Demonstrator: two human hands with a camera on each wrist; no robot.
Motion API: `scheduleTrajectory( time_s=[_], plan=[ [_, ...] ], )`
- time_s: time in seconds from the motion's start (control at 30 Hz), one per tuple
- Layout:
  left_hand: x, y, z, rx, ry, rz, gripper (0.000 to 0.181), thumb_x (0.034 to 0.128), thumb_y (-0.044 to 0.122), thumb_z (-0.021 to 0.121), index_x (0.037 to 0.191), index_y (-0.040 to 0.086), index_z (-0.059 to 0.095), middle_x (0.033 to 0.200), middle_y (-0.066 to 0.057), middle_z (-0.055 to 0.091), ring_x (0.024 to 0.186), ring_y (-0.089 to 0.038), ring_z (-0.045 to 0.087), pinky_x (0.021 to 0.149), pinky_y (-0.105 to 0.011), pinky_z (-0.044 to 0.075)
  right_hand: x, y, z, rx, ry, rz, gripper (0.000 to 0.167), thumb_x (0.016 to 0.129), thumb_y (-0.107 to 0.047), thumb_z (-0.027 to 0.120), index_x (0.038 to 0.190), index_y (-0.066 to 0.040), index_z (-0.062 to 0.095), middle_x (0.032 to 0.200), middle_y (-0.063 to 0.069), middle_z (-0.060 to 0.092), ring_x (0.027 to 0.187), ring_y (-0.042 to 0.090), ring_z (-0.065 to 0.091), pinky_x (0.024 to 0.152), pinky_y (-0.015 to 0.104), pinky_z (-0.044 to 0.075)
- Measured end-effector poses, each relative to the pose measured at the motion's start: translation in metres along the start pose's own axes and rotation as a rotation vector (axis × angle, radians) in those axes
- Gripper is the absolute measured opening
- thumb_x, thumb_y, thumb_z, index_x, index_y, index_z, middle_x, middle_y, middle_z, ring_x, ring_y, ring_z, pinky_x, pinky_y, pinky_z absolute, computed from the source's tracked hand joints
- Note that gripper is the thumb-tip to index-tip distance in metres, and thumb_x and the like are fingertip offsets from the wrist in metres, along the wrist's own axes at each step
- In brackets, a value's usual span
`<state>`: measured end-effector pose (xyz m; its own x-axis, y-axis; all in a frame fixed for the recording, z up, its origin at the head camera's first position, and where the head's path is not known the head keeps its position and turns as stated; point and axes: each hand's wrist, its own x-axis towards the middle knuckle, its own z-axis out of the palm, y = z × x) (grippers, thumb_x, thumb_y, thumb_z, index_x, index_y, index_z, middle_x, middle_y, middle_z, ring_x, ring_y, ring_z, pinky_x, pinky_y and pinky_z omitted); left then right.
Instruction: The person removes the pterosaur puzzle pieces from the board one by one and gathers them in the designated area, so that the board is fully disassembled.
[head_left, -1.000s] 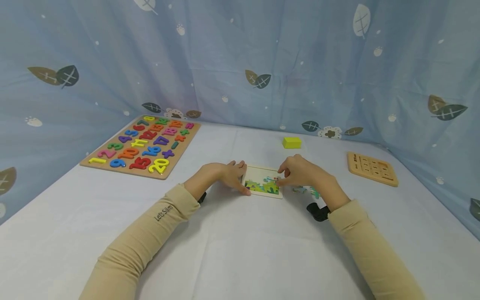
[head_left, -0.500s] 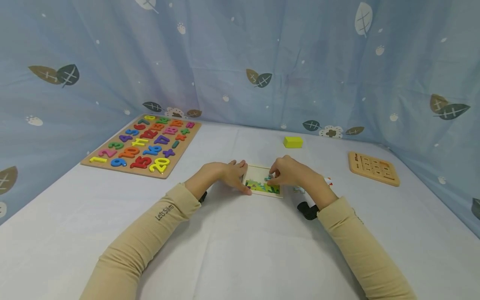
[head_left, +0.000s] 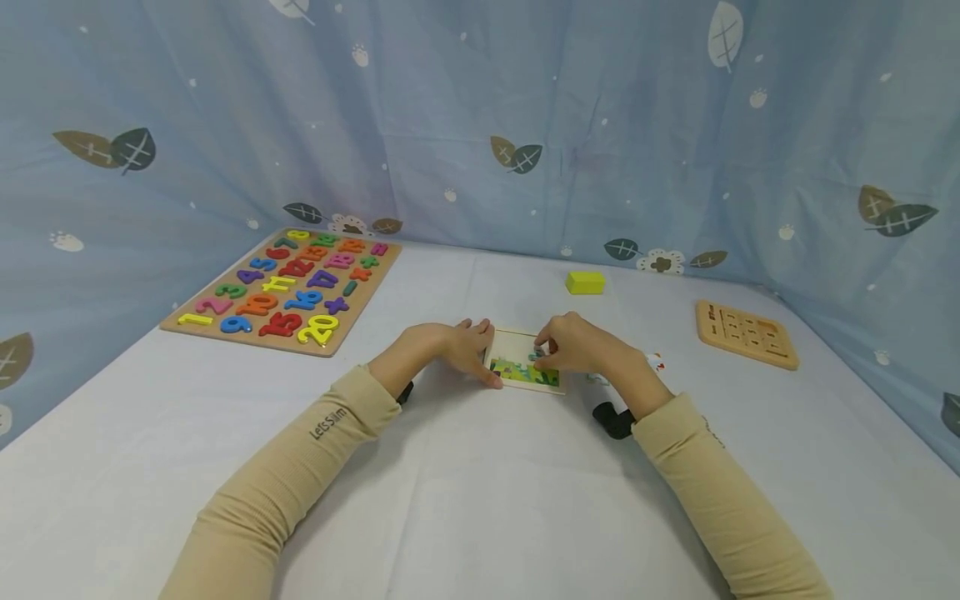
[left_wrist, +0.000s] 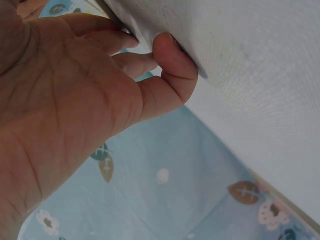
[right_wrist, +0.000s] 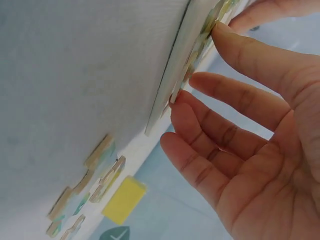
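Observation:
A small wooden jigsaw tray [head_left: 513,343] lies on the white table, green and yellow pieces filling its near part. My left hand [head_left: 467,350] rests along the tray's left edge, fingers extended and thumb at the near left corner. Over the tray's right half, my right hand [head_left: 581,343] pinches a teal jigsaw piece [head_left: 537,355] between thumb and index finger, down at the other pieces. In the right wrist view its remaining fingers are loosely bent beside the tray. Loose jigsaw pieces [right_wrist: 82,182] lie right of the tray, partly hidden by the right arm in the head view.
A board of coloured numbers [head_left: 330,340] lies at the left. A yellow-green block [head_left: 585,283] stands behind the tray. A small wooden number board [head_left: 746,334] is at the right. A blue leaf-patterned curtain [head_left: 450,100] closes off the back.
My right hand has moved left across the tray with the jigsaw piece, then stayed nearly still over the last half second. The left hand has kept its place.

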<state>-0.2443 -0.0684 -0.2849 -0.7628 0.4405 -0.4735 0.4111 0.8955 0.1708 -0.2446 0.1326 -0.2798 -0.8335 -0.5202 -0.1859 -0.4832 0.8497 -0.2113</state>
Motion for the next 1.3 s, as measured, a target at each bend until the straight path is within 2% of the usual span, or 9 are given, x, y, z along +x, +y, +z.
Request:
scheduleTrajectory(
  time_s=[0.2,0.4,1.3],
  plan=[
    [-0.0013,-0.0017,0.0000,-0.025,-0.001,-0.001,0.102,0.0888,0.061,0.055,0.155,0.006,0.000,0.163,-0.010,-0.004,0.150,-0.033,-0.005,0.121,-0.049,0.006,0.0012,-0.0015,-0.0009,0.000,0.014,-0.002,0.028,0.087,-0.024,0.072,0.106,-0.003,0.071,0.079,0.005,0.060,0.067,0.014,0.050,0.059,0.023,0.041],
    [-0.0023,-0.0011,-0.0004,-0.026,0.002,-0.004,0.102,0.0889,0.060,0.056,0.155,0.006,-0.001,0.163,-0.010,-0.005,0.150,-0.034,-0.005,0.121,-0.049,0.006,0.0004,-0.0024,-0.0018,-0.014,0.028,-0.012,0.025,0.086,-0.024,0.073,0.101,-0.003,0.069,0.078,0.005,0.059,0.066,0.014,0.050,0.058,0.024,0.041],
    [-0.0033,0.0001,-0.0011,-0.038,-0.003,-0.003,0.102,0.0886,0.060,0.056,0.155,0.007,0.000,0.163,-0.009,-0.005,0.150,-0.032,-0.005,0.121,-0.050,0.006,-0.0007,-0.0040,-0.0011,-0.033,0.012,0.019,0.024,0.087,-0.024,0.072,0.100,-0.006,0.067,0.077,0.004,0.058,0.066,0.014,0.050,0.058,0.023,0.040]
  ],
)
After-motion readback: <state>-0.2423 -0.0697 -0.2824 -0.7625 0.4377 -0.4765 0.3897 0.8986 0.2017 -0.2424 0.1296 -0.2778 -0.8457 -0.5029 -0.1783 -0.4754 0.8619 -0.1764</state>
